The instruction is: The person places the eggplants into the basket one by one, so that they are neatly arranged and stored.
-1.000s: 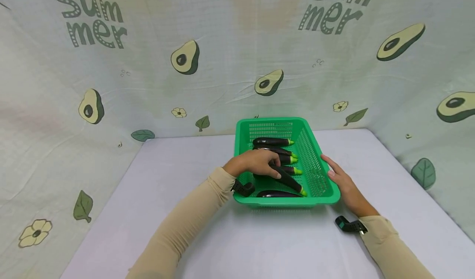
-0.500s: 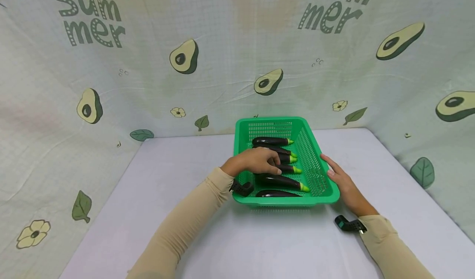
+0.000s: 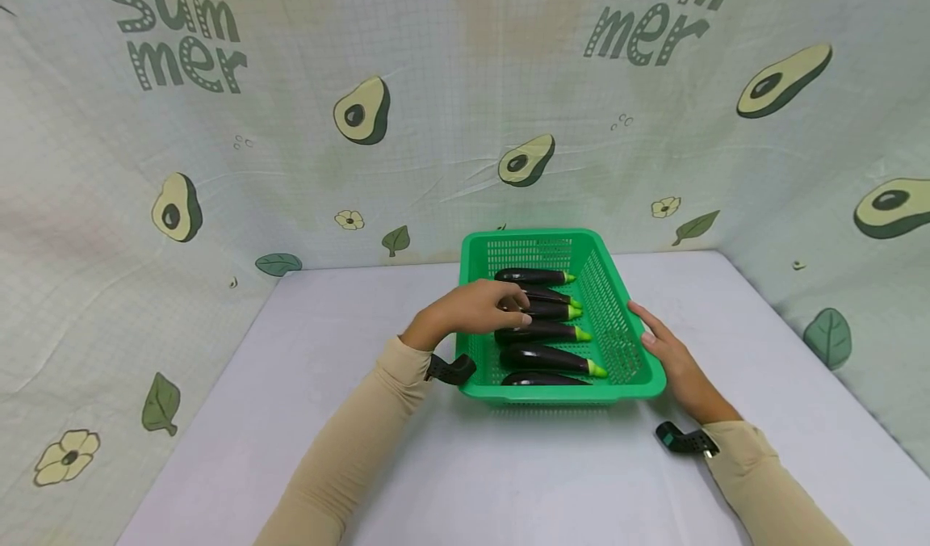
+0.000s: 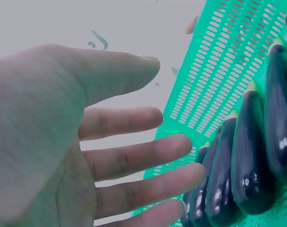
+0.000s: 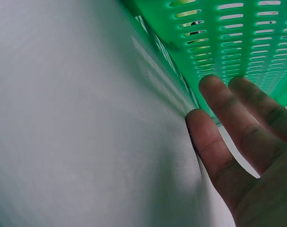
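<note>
A green slotted plastic basket (image 3: pixel 559 395) holds several dark eggplants lying crosswise in a row, green stems toward the right. My left hand (image 3: pixel 475 305) is over the basket's left side, beside the middle eggplants. In the left wrist view its fingers (image 4: pixel 143 151) are spread and relaxed, with nothing in the palm. The eggplant (image 3: pixel 548 359) second from the front lies flat, and the front one (image 3: pixel 541 379) is partly hidden by the rim. My right hand (image 3: pixel 676 368) is at the basket's outer right side; its fingertips (image 5: pixel 212 85) are right at the slotted wall in the right wrist view.
The basket stands on a white-covered table (image 3: pixel 349 384), near its back edge. Behind rises a pale cloth (image 3: pixel 436 174) printed with avocados, leaves and lettering. Black bands (image 3: pixel 452 369) are worn on both wrists.
My left hand has let go of the eggplant it held, which now lies in the basket, and has moved up and left. My right hand and the basket have stayed put.
</note>
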`<control>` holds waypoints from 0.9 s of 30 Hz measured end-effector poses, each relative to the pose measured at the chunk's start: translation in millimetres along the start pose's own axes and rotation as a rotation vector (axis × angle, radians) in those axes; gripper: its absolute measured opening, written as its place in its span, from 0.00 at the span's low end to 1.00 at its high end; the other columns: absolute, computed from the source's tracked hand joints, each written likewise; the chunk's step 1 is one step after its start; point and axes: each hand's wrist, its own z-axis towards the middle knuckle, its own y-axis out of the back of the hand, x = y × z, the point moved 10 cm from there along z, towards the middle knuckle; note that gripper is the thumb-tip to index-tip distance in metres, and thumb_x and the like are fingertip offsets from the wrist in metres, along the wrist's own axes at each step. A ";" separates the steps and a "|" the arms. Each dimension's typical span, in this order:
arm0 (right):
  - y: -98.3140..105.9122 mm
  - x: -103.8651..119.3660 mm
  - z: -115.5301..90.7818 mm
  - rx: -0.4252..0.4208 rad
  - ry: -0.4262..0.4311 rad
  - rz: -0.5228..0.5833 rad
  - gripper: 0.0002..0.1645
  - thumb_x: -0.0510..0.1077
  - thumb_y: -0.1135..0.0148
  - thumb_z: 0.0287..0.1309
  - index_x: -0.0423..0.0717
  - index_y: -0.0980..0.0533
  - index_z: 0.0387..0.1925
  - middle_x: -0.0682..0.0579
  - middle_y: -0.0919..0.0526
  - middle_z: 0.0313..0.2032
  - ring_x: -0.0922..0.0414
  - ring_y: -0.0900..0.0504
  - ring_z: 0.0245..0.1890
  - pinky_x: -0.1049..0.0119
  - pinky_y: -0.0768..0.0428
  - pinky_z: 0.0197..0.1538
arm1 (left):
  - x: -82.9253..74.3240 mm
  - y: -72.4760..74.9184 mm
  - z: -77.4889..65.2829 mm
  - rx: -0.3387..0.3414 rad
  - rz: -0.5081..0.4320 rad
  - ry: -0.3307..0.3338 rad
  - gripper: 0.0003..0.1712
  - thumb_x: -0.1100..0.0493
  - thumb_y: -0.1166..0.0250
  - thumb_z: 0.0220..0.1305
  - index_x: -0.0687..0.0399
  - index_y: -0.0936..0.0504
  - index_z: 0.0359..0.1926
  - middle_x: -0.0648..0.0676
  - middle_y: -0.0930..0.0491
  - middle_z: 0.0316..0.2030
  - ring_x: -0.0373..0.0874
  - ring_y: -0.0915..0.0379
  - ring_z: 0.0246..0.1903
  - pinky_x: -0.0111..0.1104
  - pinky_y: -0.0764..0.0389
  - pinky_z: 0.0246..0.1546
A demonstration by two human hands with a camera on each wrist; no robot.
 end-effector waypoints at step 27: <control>-1.2 3.3 0.0 0.006 0.007 0.014 0.32 0.51 0.65 0.80 0.61 0.51 0.80 0.47 0.55 0.78 0.44 0.60 0.77 0.35 0.59 0.69 | 25.8 31.0 -66.4 -0.432 -0.106 -0.041 0.15 0.48 0.40 0.74 0.46 0.17 0.54 0.43 0.18 0.49 0.37 0.21 0.43 0.36 0.20 0.45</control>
